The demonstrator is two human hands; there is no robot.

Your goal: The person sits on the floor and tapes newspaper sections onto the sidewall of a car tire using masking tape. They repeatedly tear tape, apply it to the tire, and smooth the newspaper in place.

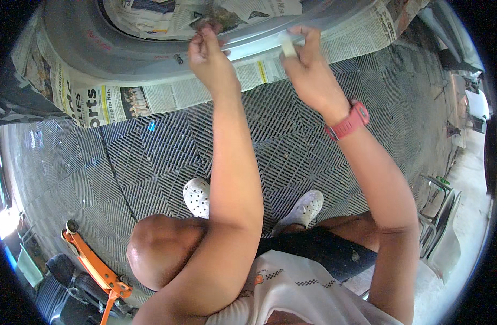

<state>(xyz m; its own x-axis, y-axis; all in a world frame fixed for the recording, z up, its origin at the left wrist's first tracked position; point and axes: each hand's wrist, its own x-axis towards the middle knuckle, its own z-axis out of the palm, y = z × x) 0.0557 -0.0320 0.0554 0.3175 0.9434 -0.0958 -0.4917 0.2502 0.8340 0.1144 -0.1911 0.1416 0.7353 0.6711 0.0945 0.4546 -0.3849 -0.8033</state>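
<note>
A curved grey panel (pixel 86 49) with a rounded opening stretches across the top, its edges masked with newspaper (pixel 178 95). My left hand (pixel 211 62) is at the opening's lower rim, fingers curled and pinched together; whatever is in them is blurred. My right hand (pixel 312 70) is to its right, holding a small pale flat piece (pixel 288 46) between thumb and fingers, blurred by motion. A shiny pale band (pixel 254 47) runs along the panel between my hands. More newspaper (pixel 259 10) shows inside the opening.
Below the panel is a dark ribbed tile floor (pixel 156 157), where a dark cable (pixel 116 179) lies. An orange floor jack (pixel 94 262) stands at lower left. Stacked chairs (pixel 446 222) are at the right. My feet wear white perforated clogs (pixel 197 196).
</note>
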